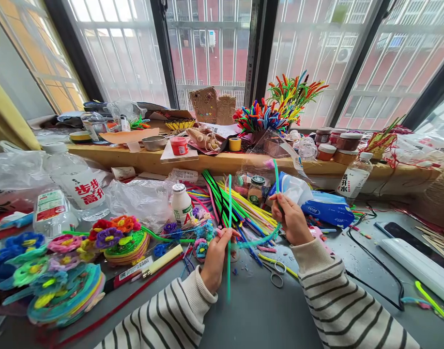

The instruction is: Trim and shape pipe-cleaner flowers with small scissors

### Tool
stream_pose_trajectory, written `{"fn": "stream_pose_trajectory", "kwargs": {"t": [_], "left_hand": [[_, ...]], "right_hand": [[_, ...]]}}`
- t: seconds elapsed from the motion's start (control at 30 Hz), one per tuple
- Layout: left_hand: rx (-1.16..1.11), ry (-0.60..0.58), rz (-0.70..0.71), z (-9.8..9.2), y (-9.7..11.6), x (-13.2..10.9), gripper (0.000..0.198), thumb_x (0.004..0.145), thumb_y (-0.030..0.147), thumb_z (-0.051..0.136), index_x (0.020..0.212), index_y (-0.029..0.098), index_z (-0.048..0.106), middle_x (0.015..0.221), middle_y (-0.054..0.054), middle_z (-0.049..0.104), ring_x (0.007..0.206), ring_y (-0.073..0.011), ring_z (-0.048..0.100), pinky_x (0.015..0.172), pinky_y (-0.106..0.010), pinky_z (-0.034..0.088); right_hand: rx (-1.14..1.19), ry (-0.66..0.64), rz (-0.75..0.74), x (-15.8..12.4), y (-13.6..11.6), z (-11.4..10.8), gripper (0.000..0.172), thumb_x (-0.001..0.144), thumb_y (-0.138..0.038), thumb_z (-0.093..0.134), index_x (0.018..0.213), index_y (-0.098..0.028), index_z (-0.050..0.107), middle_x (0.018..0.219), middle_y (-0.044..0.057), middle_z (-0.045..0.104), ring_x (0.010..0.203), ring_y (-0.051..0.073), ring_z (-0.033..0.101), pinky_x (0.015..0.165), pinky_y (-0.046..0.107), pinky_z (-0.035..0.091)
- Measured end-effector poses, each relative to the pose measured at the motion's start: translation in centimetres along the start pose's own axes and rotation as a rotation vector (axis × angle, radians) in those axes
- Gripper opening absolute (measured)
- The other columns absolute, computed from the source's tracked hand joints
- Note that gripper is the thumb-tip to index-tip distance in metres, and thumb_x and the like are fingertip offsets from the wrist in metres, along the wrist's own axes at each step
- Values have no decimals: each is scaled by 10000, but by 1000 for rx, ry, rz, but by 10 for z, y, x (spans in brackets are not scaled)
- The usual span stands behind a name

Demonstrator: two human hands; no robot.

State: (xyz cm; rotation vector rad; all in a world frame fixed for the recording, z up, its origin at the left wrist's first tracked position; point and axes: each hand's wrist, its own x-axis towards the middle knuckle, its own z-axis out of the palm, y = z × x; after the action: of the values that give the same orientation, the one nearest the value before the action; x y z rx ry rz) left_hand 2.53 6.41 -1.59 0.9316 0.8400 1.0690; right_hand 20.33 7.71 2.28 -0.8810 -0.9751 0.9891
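Observation:
Over the grey table, my left hand pinches a green pipe cleaner that stands nearly upright, its lower end blurred. My right hand, up and to the right, is closed on a teal-green pipe cleaner. One end of that stem sticks up above my fingers, and the rest curves down and left towards my left hand. Whether the stems are joined there I cannot make out. Behind my hands lies a loose bundle of coloured pipe cleaners. Scissors lie below my right hand.
Fuzzy flowers on coiled discs crowd the left, near a glue gun. A small white bottle, a blue tissue pack and a water bottle stand behind. A black cable runs down the right. Craft supplies fill the wooden sill.

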Motion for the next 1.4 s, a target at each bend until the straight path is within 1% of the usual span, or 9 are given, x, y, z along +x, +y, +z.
{"fn": "stream_pose_trajectory", "kwargs": {"t": [0.2,0.4,0.5,0.63,0.8,1.0,1.1,1.3,1.4], "left_hand": [[34,-13,5,-2,1,0,254,662,392,542,686,141,576,431,93,216,369,-31,190,362,-165,188],[-21,25,33,1,1,-1,279,607,415,586,610,142,530,423,93,248,367,-29,202,361,-175,179],[-12,20,42,2,1,-1,275,619,409,579,617,137,541,415,91,250,375,-36,220,369,-183,189],[-10,5,41,3,3,0,254,622,385,587,634,134,546,410,84,303,377,-38,260,380,-190,225],[-74,45,38,3,2,0,259,616,384,596,590,146,496,467,60,416,386,-36,317,396,-190,254],[-7,18,25,1,2,-1,266,630,400,572,647,135,567,410,69,367,379,-44,292,388,-187,231],[46,7,33,1,1,-1,275,636,397,568,630,122,588,440,52,419,381,-36,294,386,-182,228],[84,23,-80,1,1,0,404,611,361,612,952,146,593,544,30,527,458,-58,421,441,-179,323],[106,50,-54,1,2,-1,421,624,346,605,999,156,570,852,-40,604,579,-88,511,489,-190,380]], "right_hand": [[-117,-201,143,-2,-3,-1,285,703,-443,512,662,-162,530,377,-105,281,313,21,202,313,142,153],[-543,-884,424,-19,-4,11,207,599,-311,640,670,-117,650,410,-50,477,359,44,397,373,146,285],[-690,-1025,385,-23,-5,17,216,663,-334,568,694,-136,649,422,-56,471,399,53,421,421,145,322],[-675,-1003,333,-24,-3,21,238,665,-365,557,689,-138,625,475,-47,483,428,71,444,445,160,347],[-841,-778,172,-21,3,20,287,609,-424,603,635,-140,568,493,-48,466,460,77,412,433,160,317],[-772,-895,209,-22,4,20,279,669,-408,553,611,-137,586,465,-48,459,437,74,411,439,167,317],[-723,-728,135,-22,7,22,292,705,-407,515,598,-142,575,423,-60,418,402,67,370,416,173,280],[-489,-290,63,-17,18,24,260,653,-421,574,670,-164,540,478,-62,447,426,82,385,440,196,289],[-413,-181,40,-16,13,26,301,744,-467,432,651,-183,458,480,-68,373,404,73,318,392,192,236]]}}
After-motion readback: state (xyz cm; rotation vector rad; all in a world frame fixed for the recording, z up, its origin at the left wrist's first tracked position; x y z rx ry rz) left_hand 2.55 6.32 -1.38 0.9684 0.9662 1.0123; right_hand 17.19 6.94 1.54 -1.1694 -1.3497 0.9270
